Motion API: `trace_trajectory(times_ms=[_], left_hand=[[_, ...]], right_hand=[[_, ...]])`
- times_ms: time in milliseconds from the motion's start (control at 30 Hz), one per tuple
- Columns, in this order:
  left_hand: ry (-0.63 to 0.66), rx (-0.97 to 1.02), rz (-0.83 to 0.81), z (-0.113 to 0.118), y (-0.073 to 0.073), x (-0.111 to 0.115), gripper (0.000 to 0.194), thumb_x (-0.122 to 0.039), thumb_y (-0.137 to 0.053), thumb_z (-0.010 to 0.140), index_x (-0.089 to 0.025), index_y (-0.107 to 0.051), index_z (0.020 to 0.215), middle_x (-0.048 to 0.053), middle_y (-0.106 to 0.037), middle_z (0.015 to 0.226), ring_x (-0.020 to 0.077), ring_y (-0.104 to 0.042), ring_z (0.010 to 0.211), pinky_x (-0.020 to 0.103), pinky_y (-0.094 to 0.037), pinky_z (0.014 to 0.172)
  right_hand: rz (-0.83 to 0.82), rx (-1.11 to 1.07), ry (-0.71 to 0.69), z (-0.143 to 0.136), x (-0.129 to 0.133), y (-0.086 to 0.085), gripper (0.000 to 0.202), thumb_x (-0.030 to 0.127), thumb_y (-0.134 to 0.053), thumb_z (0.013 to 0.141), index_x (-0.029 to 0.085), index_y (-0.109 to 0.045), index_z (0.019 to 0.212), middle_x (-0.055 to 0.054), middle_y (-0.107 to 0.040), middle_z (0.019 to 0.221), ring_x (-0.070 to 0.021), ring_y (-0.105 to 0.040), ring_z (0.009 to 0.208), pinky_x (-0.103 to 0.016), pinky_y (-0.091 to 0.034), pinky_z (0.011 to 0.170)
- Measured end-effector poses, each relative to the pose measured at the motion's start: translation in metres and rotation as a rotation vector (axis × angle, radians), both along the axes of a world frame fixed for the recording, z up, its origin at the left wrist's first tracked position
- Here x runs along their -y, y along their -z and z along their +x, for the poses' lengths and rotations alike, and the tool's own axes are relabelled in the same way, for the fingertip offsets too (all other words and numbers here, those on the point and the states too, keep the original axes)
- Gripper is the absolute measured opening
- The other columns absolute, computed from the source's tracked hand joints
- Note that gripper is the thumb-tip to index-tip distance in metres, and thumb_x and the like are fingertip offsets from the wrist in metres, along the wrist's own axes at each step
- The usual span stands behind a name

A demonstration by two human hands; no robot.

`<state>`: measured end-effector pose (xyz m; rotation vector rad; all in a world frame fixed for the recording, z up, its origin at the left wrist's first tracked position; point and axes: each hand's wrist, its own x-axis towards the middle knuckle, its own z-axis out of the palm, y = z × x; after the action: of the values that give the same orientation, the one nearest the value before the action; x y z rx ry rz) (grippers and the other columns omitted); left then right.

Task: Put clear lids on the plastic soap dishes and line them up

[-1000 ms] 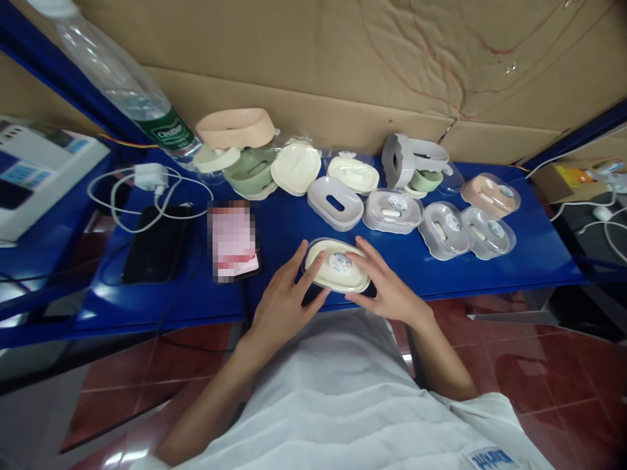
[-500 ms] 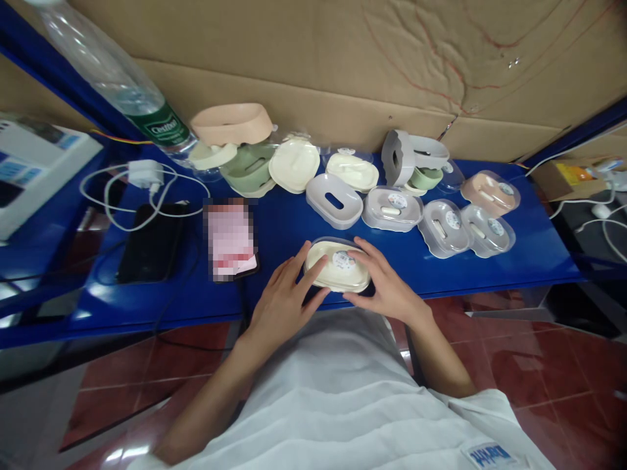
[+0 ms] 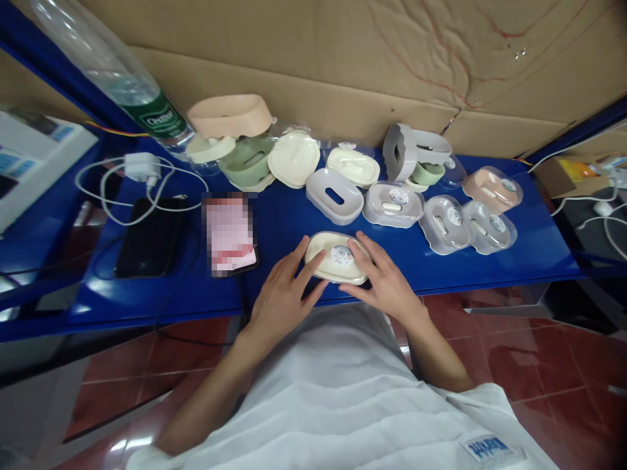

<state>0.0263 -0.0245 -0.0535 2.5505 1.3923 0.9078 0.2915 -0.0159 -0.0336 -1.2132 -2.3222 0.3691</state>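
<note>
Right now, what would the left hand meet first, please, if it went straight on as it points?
The left hand would most likely meet the cream dish at its fingertips, though contact is unclear.

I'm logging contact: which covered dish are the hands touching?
The cream dish near the table's front edge, between left hand and right hand; no other dish is touched.
</note>
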Motion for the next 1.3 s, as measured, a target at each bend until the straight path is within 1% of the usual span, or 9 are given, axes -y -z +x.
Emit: trace_trajectory(times_ms=[167,333,400,533,633,767,967,1133,1300], left_hand=[[-0.021,0.017,-0.006,0.001,-0.002,0.001,0.061,-0.034,-0.067,0.107,-0.024,-0.046,0.164,0.022,-0.048,0.171,0.0363,-0.063,0.146,0.05,-0.061,0.111],[-0.017,0.013,-0.009,0.001,-0.002,0.001,0.058,-0.032,-0.066,0.107,-0.024,-0.049,0.162,0.02,-0.054,0.167,0.0355,-0.067,0.14,0.05,-0.061,0.111],[-0.018,0.015,-0.014,0.001,-0.002,0.001,0.059,-0.032,-0.066,0.108,-0.024,-0.048,0.163,0.02,-0.054,0.166,0.0355,-0.068,0.139,0.051,-0.061,0.111],[-0.016,0.026,-0.027,0.001,-0.003,0.001,0.063,-0.032,-0.065,0.108,-0.028,-0.043,0.166,0.018,-0.054,0.167,0.0351,-0.067,0.141,0.051,-0.06,0.113],[-0.012,0.028,-0.023,0.002,-0.003,0.001,0.063,-0.031,-0.066,0.107,-0.027,-0.044,0.166,0.019,-0.055,0.166,0.0351,-0.067,0.142,0.052,-0.06,0.113],[-0.02,0.058,-0.011,0.001,-0.003,0.001,0.059,-0.028,-0.069,0.105,-0.025,-0.049,0.16,0.02,-0.058,0.163,0.0345,-0.068,0.14,0.05,-0.061,0.112],[-0.024,0.113,-0.026,0.0,0.0,0.001,0.059,-0.028,-0.069,0.105,-0.026,-0.049,0.161,0.019,-0.059,0.162,0.0326,-0.067,0.142,0.05,-0.061,0.114],[-0.033,0.138,-0.077,-0.001,0.003,0.003,0.055,-0.033,-0.066,0.108,-0.029,-0.05,0.161,0.015,-0.058,0.164,0.0298,-0.066,0.144,0.042,-0.064,0.11],[-0.038,0.155,-0.089,-0.002,0.004,0.003,0.052,-0.035,-0.065,0.109,-0.03,-0.051,0.16,0.013,-0.057,0.165,0.0292,-0.067,0.142,0.04,-0.066,0.108]], right_hand=[[0.063,-0.008,0.071,0.0,0.004,0.002,0.093,0.05,-0.075,0.101,0.032,-0.025,0.177,-0.016,-0.042,0.176,-0.038,-0.046,0.16,-0.06,-0.05,0.126],[0.091,-0.005,0.109,0.0,0.006,0.003,0.098,0.048,-0.075,0.101,0.029,-0.02,0.179,-0.017,-0.043,0.174,-0.0372,-0.047,0.159,-0.056,-0.053,0.125],[0.071,-0.01,0.1,0.002,0.006,0.003,0.098,0.048,-0.075,0.102,0.03,-0.017,0.179,-0.017,-0.04,0.177,-0.0363,-0.044,0.162,-0.055,-0.051,0.126],[-0.04,-0.039,0.03,0.008,0.004,0.001,0.099,0.049,-0.072,0.104,0.034,-0.011,0.18,-0.013,-0.03,0.182,-0.035,-0.034,0.167,-0.056,-0.043,0.133],[-0.099,-0.065,-0.006,0.01,0.002,-0.002,0.095,0.049,-0.07,0.105,0.037,-0.011,0.179,-0.01,-0.027,0.183,-0.034,-0.032,0.168,-0.056,-0.041,0.133],[-0.086,-0.02,-0.034,0.008,0.001,-0.003,0.091,0.047,-0.071,0.105,0.04,-0.016,0.178,-0.009,-0.022,0.185,-0.0343,-0.026,0.17,-0.059,-0.038,0.135],[-0.052,0.037,-0.069,0.005,-0.001,-0.004,0.083,0.043,-0.07,0.106,0.039,-0.026,0.177,-0.01,-0.019,0.185,-0.0345,-0.024,0.171,-0.06,-0.037,0.135],[-0.038,0.057,-0.099,0.006,-0.001,-0.004,0.079,0.038,-0.068,0.107,0.041,-0.029,0.176,-0.007,-0.015,0.186,-0.0371,-0.019,0.172,-0.063,-0.038,0.133],[-0.098,0.034,-0.088,0.007,-0.003,-0.003,0.082,0.045,-0.068,0.107,0.042,-0.025,0.177,-0.008,-0.018,0.186,-0.0358,-0.024,0.171,-0.063,-0.039,0.133]])
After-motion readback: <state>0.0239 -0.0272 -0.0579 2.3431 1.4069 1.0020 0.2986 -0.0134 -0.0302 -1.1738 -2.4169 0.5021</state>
